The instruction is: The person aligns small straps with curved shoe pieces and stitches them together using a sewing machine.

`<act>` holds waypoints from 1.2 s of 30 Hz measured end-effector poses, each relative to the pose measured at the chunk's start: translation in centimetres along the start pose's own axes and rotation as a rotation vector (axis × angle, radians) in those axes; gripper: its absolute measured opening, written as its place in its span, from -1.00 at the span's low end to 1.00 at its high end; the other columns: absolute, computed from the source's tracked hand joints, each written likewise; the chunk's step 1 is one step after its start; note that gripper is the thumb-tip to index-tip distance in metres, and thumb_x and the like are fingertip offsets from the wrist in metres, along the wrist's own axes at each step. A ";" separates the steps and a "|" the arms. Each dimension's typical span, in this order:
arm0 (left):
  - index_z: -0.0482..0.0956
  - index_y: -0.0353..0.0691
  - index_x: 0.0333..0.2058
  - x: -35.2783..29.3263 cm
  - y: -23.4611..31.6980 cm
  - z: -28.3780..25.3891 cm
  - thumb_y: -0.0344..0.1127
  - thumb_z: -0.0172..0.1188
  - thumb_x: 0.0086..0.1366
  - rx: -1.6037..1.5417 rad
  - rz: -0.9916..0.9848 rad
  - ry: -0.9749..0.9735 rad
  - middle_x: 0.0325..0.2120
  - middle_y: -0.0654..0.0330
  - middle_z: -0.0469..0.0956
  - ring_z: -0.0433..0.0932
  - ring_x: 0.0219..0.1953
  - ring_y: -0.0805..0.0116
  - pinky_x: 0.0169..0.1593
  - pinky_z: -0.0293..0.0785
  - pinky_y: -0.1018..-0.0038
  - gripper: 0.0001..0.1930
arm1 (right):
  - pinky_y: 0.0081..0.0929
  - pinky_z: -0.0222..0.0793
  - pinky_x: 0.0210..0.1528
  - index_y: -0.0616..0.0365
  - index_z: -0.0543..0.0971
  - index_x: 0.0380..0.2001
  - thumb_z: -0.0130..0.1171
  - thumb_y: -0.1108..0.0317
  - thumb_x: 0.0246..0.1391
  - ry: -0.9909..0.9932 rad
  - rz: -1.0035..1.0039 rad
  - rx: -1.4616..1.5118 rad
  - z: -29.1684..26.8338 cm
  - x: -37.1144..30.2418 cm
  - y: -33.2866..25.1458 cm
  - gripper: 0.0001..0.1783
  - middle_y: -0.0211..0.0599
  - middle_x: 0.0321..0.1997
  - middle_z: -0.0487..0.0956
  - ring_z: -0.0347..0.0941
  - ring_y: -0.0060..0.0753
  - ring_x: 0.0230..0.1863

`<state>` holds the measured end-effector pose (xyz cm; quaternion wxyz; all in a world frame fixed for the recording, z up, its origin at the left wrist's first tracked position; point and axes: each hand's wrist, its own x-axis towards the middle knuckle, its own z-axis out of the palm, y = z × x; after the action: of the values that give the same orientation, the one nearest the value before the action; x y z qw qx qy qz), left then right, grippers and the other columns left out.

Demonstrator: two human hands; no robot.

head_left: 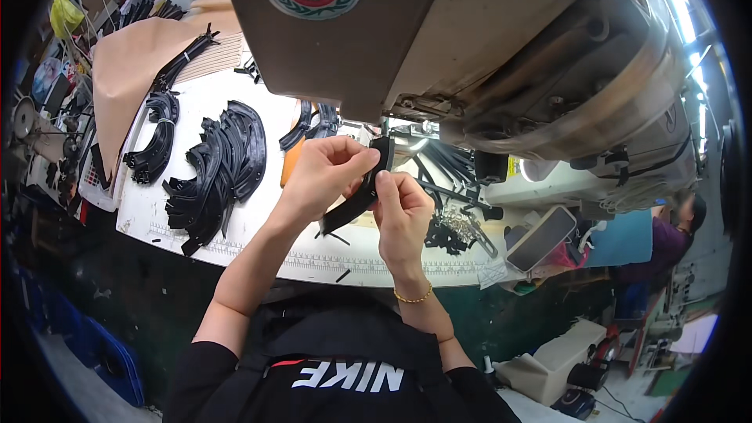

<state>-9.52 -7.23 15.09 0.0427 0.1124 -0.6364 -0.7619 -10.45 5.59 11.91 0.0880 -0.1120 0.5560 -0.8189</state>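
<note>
Both of my hands are at a sewing machine (509,63), under its head. A curved black strip (351,210) runs between them, its upper end close to the needle area. My left hand (325,172) pinches the strip near that end, thumb and forefinger together. Lower down, my right hand (403,219) grips the strip's right edge between thumb and curled fingers. The spot where the needle meets the strip is partly hidden by the machine head and my fingers. Left of my hands, a heap of similar curved black strips (219,164) lies on the white worktable (301,262).
A tied bundle of black strips (157,137) lies farther left, near brown paper (129,70). Right of my hands are a pile of small black and metal pieces (454,231) and a grey box-like object (540,239). Another person (674,239) is at the far right.
</note>
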 end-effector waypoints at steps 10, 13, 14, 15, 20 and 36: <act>0.55 -0.37 -0.53 1.4 1.2 -0.1 -0.35 0.19 0.10 0.049 0.076 0.002 -0.69 0.31 0.46 0.37 -0.68 0.66 -0.63 0.29 0.69 -0.83 | -0.84 -0.14 -0.73 0.24 0.47 -0.53 -0.04 0.37 0.20 0.003 0.026 0.107 1.2 0.8 -1.0 -0.75 -0.65 -0.74 0.28 -0.02 -0.93 -0.76; 0.54 -0.37 -0.54 1.6 1.0 -0.2 -0.36 0.19 0.11 0.033 0.134 -0.022 -0.70 0.32 0.46 0.36 -0.69 0.66 -0.63 0.28 0.69 -0.83 | -0.84 -0.13 -0.73 0.25 0.47 -0.52 -0.03 0.37 0.19 0.012 0.023 0.059 1.0 0.9 -0.6 -0.76 -0.63 -0.72 0.31 -0.02 -0.93 -0.76; 0.54 -0.37 -0.54 1.5 0.9 -0.2 -0.36 0.18 0.11 0.056 0.148 -0.015 -0.70 0.33 0.45 0.35 -0.69 0.67 -0.63 0.27 0.69 -0.83 | -0.85 -0.13 -0.73 0.25 0.47 -0.51 -0.03 0.38 0.19 0.016 0.005 0.096 1.2 0.9 -0.5 -0.77 -0.62 -0.71 0.32 -0.02 -0.92 -0.76; 0.54 -0.37 -0.54 1.5 0.9 -0.1 -0.36 0.18 0.11 0.055 0.145 -0.019 -0.70 0.33 0.45 0.35 -0.69 0.67 -0.63 0.27 0.69 -0.83 | -0.85 -0.13 -0.73 0.25 0.48 -0.51 -0.02 0.38 0.19 0.020 -0.014 0.132 1.3 1.0 -0.6 -0.77 -0.61 -0.70 0.33 -0.01 -0.92 -0.76; 0.53 -0.35 -0.55 1.5 0.6 -0.1 -0.34 0.18 0.12 0.066 0.153 0.037 -0.70 0.33 0.46 0.37 -0.66 0.67 -0.59 0.30 0.70 -0.82 | -0.84 -0.15 -0.75 0.28 0.50 -0.47 0.00 0.36 0.18 -0.008 -0.050 0.069 1.2 1.6 -1.1 -0.77 -0.52 -0.64 0.44 0.02 -0.92 -0.76; 0.59 -0.36 -0.45 -1.8 0.7 -0.2 -0.55 0.27 -0.03 0.659 0.677 0.062 -0.57 0.18 0.55 0.60 -0.52 0.42 -0.44 0.49 0.57 -0.89 | -0.81 0.04 -0.69 0.30 0.56 -0.41 0.18 0.36 0.06 0.046 0.004 0.341 0.3 1.2 2.5 -0.82 -0.53 -0.64 0.43 0.21 -0.82 -0.69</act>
<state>-7.84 -7.16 15.94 0.2696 -0.0709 -0.8437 -0.4588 -11.44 4.05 9.78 0.0946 -0.0758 0.4112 -0.9034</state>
